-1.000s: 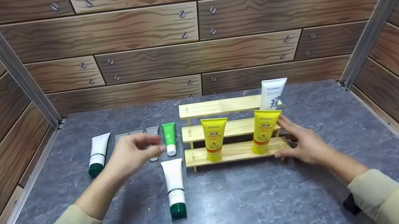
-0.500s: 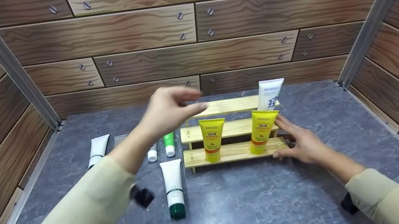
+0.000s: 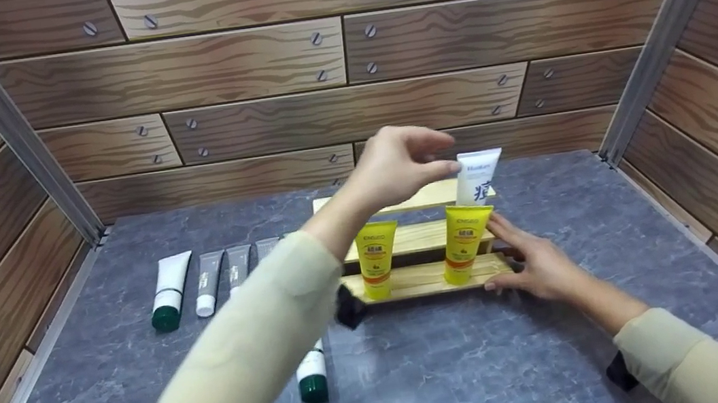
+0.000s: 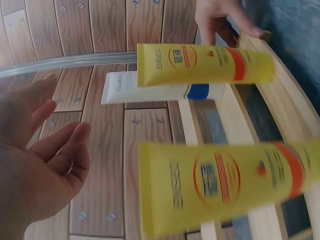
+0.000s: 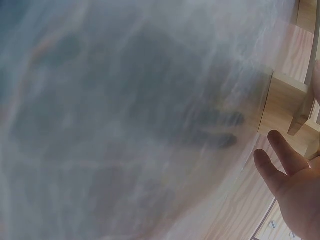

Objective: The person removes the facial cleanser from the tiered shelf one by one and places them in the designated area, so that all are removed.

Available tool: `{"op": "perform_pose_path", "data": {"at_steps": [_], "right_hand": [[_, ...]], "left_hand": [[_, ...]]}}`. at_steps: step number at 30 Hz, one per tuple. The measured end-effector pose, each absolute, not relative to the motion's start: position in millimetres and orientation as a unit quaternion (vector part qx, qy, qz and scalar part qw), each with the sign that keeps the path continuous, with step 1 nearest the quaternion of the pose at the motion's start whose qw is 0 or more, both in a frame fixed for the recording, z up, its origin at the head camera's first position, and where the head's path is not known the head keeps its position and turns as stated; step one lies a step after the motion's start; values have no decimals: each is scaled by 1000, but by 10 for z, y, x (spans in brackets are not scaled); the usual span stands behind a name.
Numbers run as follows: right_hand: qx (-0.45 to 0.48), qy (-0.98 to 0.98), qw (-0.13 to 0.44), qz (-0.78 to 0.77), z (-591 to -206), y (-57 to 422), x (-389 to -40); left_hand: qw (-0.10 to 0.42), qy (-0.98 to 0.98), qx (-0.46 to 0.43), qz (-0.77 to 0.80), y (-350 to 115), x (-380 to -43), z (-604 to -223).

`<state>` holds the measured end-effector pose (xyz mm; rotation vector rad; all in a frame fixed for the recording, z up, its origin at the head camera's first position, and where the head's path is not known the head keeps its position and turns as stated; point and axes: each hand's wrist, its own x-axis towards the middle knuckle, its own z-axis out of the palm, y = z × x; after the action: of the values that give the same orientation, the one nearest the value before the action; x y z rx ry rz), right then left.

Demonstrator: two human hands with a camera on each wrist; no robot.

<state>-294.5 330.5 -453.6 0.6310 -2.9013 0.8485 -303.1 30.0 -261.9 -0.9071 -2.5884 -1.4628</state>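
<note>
My left hand (image 3: pixel 396 166) hovers over the top step of a three-step wooden display rack (image 3: pixel 420 279), thumb tip right at the upper edge of a white squeeze tube (image 3: pixel 476 180). Its fingers are loosely bent around nothing in the left wrist view. The white tube stands upright at the rack's right end. Two yellow squeeze tubes, one on the left (image 3: pixel 376 261) and one on the right (image 3: pixel 465 243), stand on the bottom step. My right hand (image 3: pixel 542 268) grips the rack's right end, thumb at the bottom step's front edge and fingers farther back.
A white tube with a green cap (image 3: pixel 170 293) lies at the left, beside several grey tubes (image 3: pixel 210 281). Another green-capped tube (image 3: pixel 313 378) lies nearer me, partly covered by my left sleeve (image 3: pixel 248 359). Wood-patterned walls (image 3: pixel 246 64) enclose the table on three sides.
My left hand has moved right, from above the lying tubes across the rack to the white tube. My arm now covers the green tube. The right hand stays at the rack's end.
</note>
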Motion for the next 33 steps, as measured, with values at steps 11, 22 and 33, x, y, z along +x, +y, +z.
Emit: {"op": "perform_pose_path", "data": {"at_steps": [11,22,33], "right_hand": [[224,-935,47,271,-4608,3301,-2921],[221,-934,48,276,-4570,3297,-2925],[216,-938,50,267,-4538,3305,-2933]], "left_hand": [[-5,-826,-271,-494,770,-3179,-2864],[-15,-829,-224,-512,896,-3203,-2997],[-5,-846,-208,-490,951,-3224,-3063]]}}
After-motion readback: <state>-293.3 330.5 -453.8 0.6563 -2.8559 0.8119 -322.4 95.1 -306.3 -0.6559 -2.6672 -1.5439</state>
